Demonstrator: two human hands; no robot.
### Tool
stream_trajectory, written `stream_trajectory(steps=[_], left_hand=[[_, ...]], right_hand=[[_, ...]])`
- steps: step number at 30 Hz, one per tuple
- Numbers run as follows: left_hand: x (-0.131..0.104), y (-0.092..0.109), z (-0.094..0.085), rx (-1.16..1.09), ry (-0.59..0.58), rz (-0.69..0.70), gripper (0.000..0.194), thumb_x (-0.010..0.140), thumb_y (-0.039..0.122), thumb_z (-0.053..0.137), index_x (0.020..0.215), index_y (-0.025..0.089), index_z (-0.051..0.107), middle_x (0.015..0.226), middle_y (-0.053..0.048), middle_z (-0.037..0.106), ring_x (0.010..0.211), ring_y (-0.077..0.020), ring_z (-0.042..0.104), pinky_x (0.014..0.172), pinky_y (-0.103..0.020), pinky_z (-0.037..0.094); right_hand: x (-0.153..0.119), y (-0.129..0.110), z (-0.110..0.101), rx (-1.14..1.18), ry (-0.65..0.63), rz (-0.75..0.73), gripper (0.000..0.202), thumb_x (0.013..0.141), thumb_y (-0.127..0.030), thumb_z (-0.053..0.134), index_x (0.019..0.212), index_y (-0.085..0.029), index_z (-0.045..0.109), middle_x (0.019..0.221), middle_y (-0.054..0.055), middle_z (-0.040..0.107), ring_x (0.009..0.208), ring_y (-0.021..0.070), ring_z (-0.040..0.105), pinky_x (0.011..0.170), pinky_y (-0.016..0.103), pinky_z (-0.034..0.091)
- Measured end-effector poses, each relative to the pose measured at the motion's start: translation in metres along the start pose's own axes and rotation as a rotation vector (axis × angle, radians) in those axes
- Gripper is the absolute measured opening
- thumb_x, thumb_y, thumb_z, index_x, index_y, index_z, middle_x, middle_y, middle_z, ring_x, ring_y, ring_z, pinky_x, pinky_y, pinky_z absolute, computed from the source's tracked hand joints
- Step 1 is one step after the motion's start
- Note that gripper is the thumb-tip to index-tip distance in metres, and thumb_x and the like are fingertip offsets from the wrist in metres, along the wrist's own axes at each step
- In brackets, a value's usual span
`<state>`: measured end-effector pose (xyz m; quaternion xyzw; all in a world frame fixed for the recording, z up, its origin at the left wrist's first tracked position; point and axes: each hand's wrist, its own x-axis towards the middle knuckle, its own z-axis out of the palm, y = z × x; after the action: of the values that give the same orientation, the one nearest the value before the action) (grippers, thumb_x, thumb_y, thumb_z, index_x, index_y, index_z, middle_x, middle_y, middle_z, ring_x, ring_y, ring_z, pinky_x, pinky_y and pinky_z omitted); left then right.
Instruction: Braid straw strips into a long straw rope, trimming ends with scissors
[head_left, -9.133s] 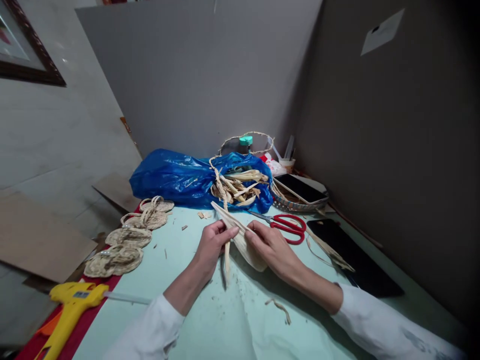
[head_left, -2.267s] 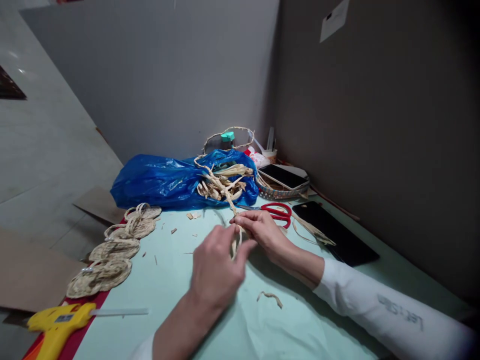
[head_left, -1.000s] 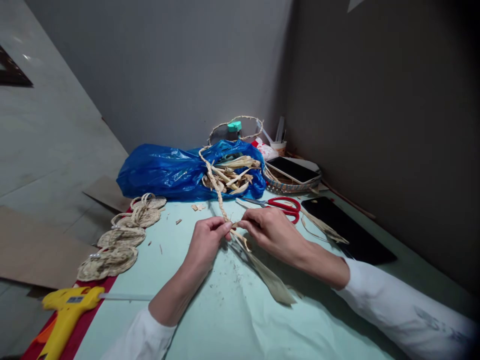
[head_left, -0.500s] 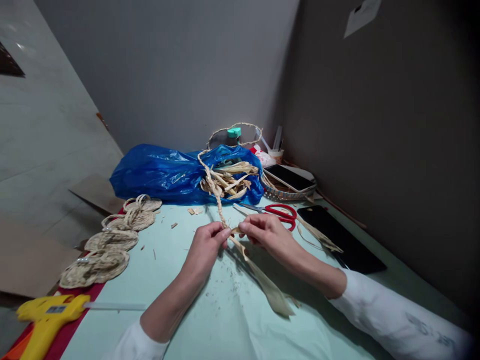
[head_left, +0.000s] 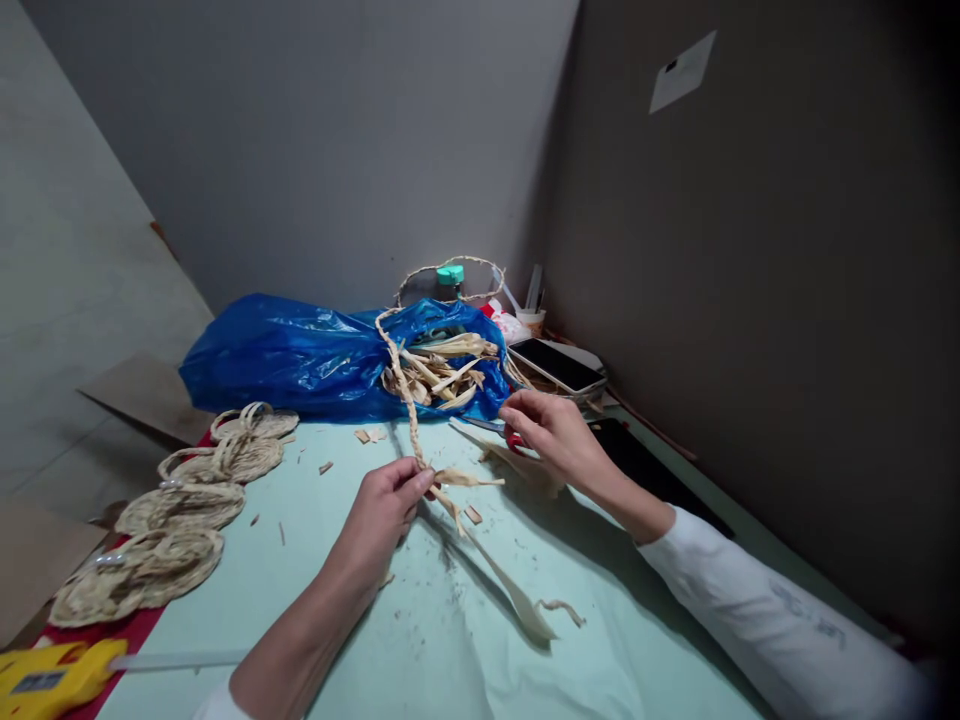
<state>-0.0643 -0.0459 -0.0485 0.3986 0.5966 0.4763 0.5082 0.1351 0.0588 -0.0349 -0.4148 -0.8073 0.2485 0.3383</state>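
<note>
My left hand pinches a braided cord of dried, corn-husk-like strips at its working end. From the pinch, a short strip points right, and a longer, wider strip trails toward the front. The cord runs back over the blue bag and ends in a loop behind it. My right hand is over the red-handled scissors, covering most of their handles. Its thumb and fingertips are closed together; what they hold is hidden. Just below it shows a blurred pale husk strip.
A blue plastic bag with husks spills open at the back. Small woven slippers line the left edge, near a yellow glue gun. A phone rests on a basket; a black flat object lies at right.
My right hand has let go of the short strip at the braid and moved right, over the scissors. My left hand keeps its pinch. The view has shifted slightly.
</note>
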Motion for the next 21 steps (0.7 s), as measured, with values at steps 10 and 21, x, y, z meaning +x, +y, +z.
stream_trajectory(steps=[10, 21], left_hand=[[-0.002, 0.003, 0.0, 0.019, 0.026, 0.024, 0.036, 0.064, 0.049, 0.07, 0.067, 0.016, 0.057, 0.044, 0.012, 0.022, 0.04, -0.0041, 0.014, 0.043, -0.022, 0.006], [-0.004, 0.004, 0.002, 0.13, 0.102, 0.151, 0.026, 0.069, 0.038, 0.07, 0.061, 0.015, 0.062, 0.049, 0.006, 0.04, 0.046, -0.0067, 0.025, 0.046, -0.024, 0.017]], right_hand=[[-0.006, -0.001, 0.007, -0.438, -0.2, -0.102, 0.02, 0.088, -0.017, 0.047, 0.085, -0.014, 0.066, 0.085, 0.01, 0.067, 0.074, 0.0176, 0.057, 0.063, 0.027, 0.033], [-0.011, -0.014, 0.002, 0.612, -0.461, 0.143, 0.011, 0.079, -0.026, 0.055, 0.081, -0.016, 0.059, 0.079, 0.003, 0.065, 0.071, 0.0144, 0.056, 0.067, 0.025, 0.042]])
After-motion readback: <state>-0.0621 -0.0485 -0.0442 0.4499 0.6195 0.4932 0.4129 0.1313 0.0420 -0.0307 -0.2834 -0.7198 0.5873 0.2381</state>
